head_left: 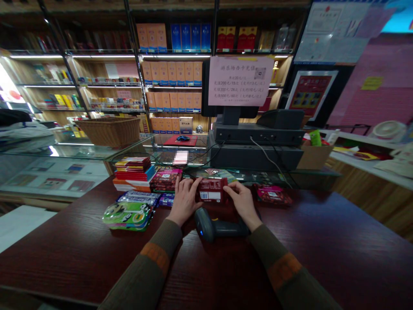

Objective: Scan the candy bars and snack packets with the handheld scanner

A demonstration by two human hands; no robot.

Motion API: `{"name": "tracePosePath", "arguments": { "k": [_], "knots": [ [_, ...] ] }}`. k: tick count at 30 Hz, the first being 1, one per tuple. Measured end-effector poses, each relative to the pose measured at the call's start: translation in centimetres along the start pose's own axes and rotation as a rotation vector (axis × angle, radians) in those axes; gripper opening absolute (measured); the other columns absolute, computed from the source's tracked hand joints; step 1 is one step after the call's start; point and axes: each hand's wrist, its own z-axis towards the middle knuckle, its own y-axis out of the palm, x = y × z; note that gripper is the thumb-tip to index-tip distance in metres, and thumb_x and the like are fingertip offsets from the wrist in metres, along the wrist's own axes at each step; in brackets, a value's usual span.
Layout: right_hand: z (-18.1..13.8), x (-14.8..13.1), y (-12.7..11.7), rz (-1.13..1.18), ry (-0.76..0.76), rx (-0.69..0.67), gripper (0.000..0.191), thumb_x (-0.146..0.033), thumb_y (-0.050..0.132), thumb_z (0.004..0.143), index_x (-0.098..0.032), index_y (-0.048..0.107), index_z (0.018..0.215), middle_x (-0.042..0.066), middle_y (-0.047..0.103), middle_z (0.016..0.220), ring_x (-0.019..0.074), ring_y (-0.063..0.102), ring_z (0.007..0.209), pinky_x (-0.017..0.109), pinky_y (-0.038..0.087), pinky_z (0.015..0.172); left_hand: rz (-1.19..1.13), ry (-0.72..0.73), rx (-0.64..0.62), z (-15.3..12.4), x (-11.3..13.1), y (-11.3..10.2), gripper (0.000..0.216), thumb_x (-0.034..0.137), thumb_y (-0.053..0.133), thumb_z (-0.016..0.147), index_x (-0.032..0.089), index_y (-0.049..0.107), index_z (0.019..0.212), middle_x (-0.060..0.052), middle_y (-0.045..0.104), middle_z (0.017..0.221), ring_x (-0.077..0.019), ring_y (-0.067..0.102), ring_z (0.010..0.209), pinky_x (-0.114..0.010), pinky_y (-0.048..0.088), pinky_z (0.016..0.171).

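A dark red snack packet (211, 190) with a white label and barcode faces me above the dark wooden counter. My left hand (186, 199) grips its left edge between thumb and fingers. At the packet's right edge, my right hand (242, 201) pinches with thumb and forefinger. Just below the packet lies a grey barcode scanner (222, 228) with a small blue light, its handle end partly behind my right wrist. Pink-and-brown snack packets (166, 178) lie to the left of my left hand, and another pink packet (273, 194) is right of my right hand.
Left on the counter (338, 258) are a stack of red and orange boxes (134, 173), purple packets (166, 199) and green panda packs (129, 215). Behind stand a monitor with a pink sign (240, 82), a dark register (256, 155) with cables, and a wicker basket (111, 131).
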Motion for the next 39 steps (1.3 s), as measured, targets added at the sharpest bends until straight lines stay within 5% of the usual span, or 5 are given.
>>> {"name": "tracePosePath", "arguments": {
  "k": [12, 22, 28, 32, 39],
  "knots": [
    [-0.1, 0.2, 0.2, 0.107, 0.081, -0.004, 0.034, -0.052, 0.072, 0.073, -0.020, 0.070, 0.083, 0.003, 0.071, 0.077, 0.0213, 0.064, 0.071, 0.032, 0.049, 0.067, -0.028, 0.077, 0.004, 0.0, 0.0, -0.4, 0.087, 0.032, 0.078, 0.073, 0.020, 0.038, 0.150, -0.014, 0.049, 0.149, -0.0336, 0.035, 0.146, -0.060, 0.009, 0.126],
    [-0.5, 0.2, -1.3, 0.047, 0.021, -0.083, 0.041, -0.048, 0.066, 0.084, -0.020, 0.068, 0.114, 0.007, 0.075, 0.101, 0.0247, 0.068, 0.098, 0.041, 0.050, 0.093, -0.028, 0.006, 0.056, 0.0, -0.6, -0.6, 0.084, 0.034, 0.078, 0.073, 0.019, 0.041, 0.148, -0.013, 0.051, 0.149, -0.0329, 0.036, 0.144, -0.059, 0.005, 0.126],
    [-2.5, -1.7, -4.2, -0.307, -0.199, -0.416, 0.037, -0.045, 0.060, 0.091, -0.026, 0.065, 0.123, 0.006, 0.073, 0.109, 0.0254, 0.063, 0.108, 0.047, 0.041, 0.103, 0.005, -0.085, 0.083, -0.1, -1.5, -1.1, 0.084, 0.033, 0.076, 0.074, 0.020, 0.040, 0.149, -0.014, 0.050, 0.149, -0.0340, 0.037, 0.144, -0.060, 0.009, 0.125],
    [-4.4, -3.2, -4.8, -0.460, -0.325, -0.751, 0.072, -0.053, 0.082, 0.072, -0.030, 0.057, 0.135, 0.006, 0.069, 0.122, 0.0287, 0.058, 0.118, 0.051, 0.031, 0.112, 0.021, -0.111, 0.081, -0.3, -2.0, -1.3, 0.084, 0.033, 0.076, 0.075, 0.021, 0.038, 0.149, -0.014, 0.048, 0.151, -0.0336, 0.036, 0.145, -0.060, 0.008, 0.125],
    [-5.5, -3.2, -4.4, -0.590, -0.393, -0.847, 0.067, -0.037, 0.082, 0.071, -0.029, 0.057, 0.132, 0.006, 0.067, 0.126, 0.0289, 0.058, 0.118, 0.051, 0.029, 0.113, 0.047, -0.113, 0.099, -0.4, -2.9, -1.3, 0.082, 0.036, 0.074, 0.077, 0.020, 0.039, 0.149, -0.014, 0.047, 0.151, -0.0339, 0.035, 0.145, -0.060, 0.004, 0.125]
  ]
}}
